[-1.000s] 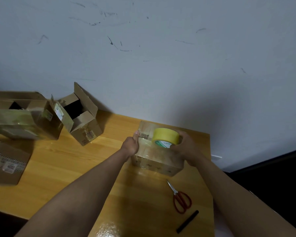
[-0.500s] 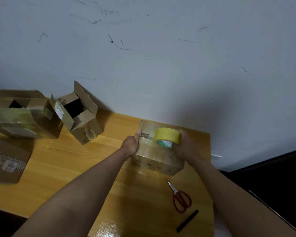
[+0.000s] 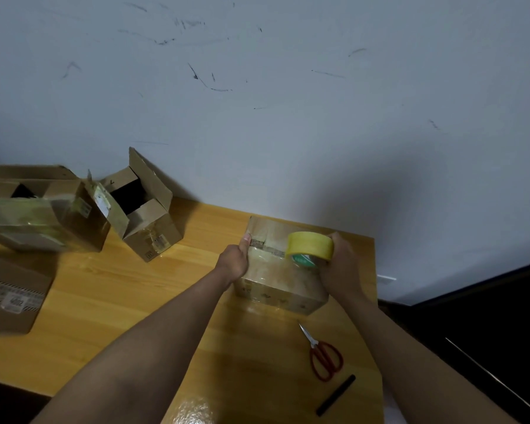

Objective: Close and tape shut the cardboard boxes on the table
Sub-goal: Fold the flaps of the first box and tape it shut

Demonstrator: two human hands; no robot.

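Note:
A closed cardboard box (image 3: 276, 280) sits on the wooden table (image 3: 129, 289) near the far right corner. My left hand (image 3: 234, 263) grips its left edge, thumb pressing the top seam. My right hand (image 3: 341, 267) holds a yellow tape roll (image 3: 309, 246) standing on the box's right top. A clear strip of tape runs along the seam from my left thumb to the roll. Two open boxes stand at the far left: a small one (image 3: 149, 215) and a larger one (image 3: 40, 215). Another closed box (image 3: 11, 292) lies at the left edge.
Red-handled scissors (image 3: 323, 354) lie on the table in front of the box, with a black stick-like object (image 3: 335, 395) nearer to me. The wall stands right behind the table. The table's right edge drops off to a dark floor.
The tape roll in my right hand has slid a little to the right across the box top, lengthening the strip. My left hand has stayed on the left edge.

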